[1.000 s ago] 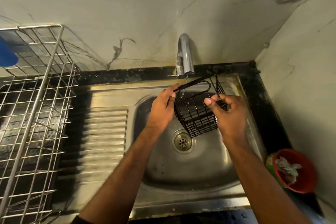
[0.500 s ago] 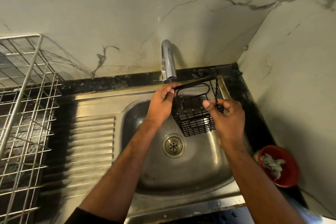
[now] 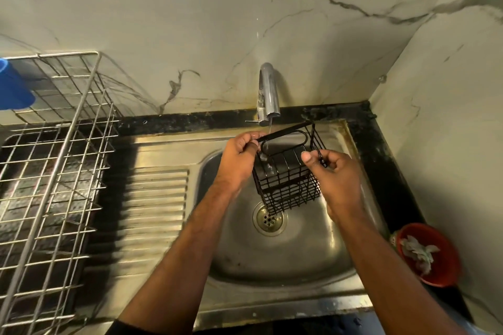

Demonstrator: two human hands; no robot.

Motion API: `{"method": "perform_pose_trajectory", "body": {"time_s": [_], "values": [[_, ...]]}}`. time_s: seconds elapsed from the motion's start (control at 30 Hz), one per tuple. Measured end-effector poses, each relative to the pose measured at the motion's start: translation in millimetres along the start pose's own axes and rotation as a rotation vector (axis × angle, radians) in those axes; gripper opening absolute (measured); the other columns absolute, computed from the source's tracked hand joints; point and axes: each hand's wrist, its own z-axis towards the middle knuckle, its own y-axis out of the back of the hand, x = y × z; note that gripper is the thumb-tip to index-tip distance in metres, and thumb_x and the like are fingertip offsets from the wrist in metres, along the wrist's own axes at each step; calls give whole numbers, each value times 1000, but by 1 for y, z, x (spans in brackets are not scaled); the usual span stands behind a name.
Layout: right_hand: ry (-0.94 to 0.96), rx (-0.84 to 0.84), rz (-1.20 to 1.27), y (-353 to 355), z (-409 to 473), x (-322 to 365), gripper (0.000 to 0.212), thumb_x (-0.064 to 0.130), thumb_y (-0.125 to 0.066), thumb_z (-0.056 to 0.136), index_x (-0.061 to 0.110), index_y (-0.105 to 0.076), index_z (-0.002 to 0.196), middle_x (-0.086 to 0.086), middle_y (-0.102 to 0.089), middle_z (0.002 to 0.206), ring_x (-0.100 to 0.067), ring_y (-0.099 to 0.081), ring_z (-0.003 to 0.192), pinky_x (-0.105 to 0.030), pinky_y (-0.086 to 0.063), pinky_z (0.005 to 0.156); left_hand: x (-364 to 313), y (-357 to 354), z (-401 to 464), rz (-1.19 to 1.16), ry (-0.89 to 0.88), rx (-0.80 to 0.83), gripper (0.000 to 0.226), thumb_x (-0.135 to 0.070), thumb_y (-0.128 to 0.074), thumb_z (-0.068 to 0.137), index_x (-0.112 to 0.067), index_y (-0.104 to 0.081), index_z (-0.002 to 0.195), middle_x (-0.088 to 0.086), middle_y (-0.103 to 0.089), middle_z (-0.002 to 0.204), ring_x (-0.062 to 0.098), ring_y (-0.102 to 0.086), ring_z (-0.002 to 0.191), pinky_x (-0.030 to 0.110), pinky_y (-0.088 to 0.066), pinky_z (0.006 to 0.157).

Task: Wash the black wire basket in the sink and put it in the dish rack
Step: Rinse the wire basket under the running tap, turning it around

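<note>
dish rack point(image 3: 49, 171): cut off at 9 and 7 o'clock edges | blue cup point(image 3: 13, 90): cropped at 9 o'clock | black wire basket point(image 3: 288, 174): right rim hidden under right hand point(image 3: 334, 174) | red bowl point(image 3: 432, 255) contents: unidentifiable

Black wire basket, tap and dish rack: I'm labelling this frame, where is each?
black wire basket point(image 3: 285, 185), head view, front mesh wall.
tap point(image 3: 269, 92), head view, spout.
dish rack point(image 3: 89, 90), head view, upright corner bar.
</note>
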Motion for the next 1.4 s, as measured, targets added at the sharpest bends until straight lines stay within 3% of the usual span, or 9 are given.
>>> {"method": "perform_pose_trajectory", "body": {"time_s": [0.2,0.3,0.4,0.5,0.6,0.93,1.03,1.23,1.4], "values": [[16,41,2,-6,-12,11,18,43,-79,78,32,-71,89,10,-71,89,-9,-65,93,-43,-56,93,-6,18,-16,67,24,-34,28,-5,-52,103,-13,-70,122,-6,-73,105,-4,-63,91,4,-50,74],[23,104,-68,-8,-7,15,30,52,-76,78,29,-72,98,5,-73,98,-15,-67,100,-47,-56,92,-7,27,-25,62,45,-47,26,-2,-52,103,-10,-71,118,-4,-73,97,1,-65,85,2,-47,64],[59,208,-161,-12,-3,22,54,73,-67,70,30,-71,102,8,-75,98,-15,-70,95,-49,-58,86,-3,36,-35,47,80,-69,24,-3,-54,101,-10,-73,115,4,-77,100,9,-71,89,11,-53,69],[97,273,-234,-15,3,23,43,60,-69,82,26,-70,108,4,-74,104,-17,-68,97,-47,-57,88,2,43,-46,7,87,-86,22,1,-56,98,-7,-75,103,9,-77,98,20,-69,94,29,-54,85],[109,282,-234,-16,2,21,32,49,-70,87,25,-70,109,3,-73,106,-17,-68,100,-43,-56,88,2,43,-59,30,73,-92,17,-4,-58,99,-6,-74,92,2,-73,85,13,-64,84,24,-47,78],[106,273,-108,-3,-27,9,35,40,-64,95,20,-65,124,5,-69,112,-11,-62,106,-16,-41,69,1,30,-90,53,-30,-103,18,-7,-59,101,-10,-76,106,-7,-70,75,-5,-64,70,17,-52,76],[94,264,-67,5,-30,9,34,39,-64,95,22,-63,124,9,-65,111,-10,-59,108,-21,-44,75,-2,23,-99,46,-75,-110,20,-3,-57,101,-6,-75,110,-7,-66,70,-9,-61,62,9,-49,66],[80,363,-18,15,-33,6,32,46,-62,94,32,-63,123,9,-69,117,-10,-63,110,-41,-52,97,3,19,-105,73,-120,-176,29,-7,-60,99,-32,-75,95,-8,-69,73,6,-61,72,23,-54,75],[112,411,-43,12,-40,10,48,47,-55,98,27,-48,141,2,-60,136,-13,-57,123,-42,-47,106,4,18,-107,49,-75,-256,21,-14,-57,102,-19,-77,100,3,-73,80,13,-61,74,34,-57,75]]}}
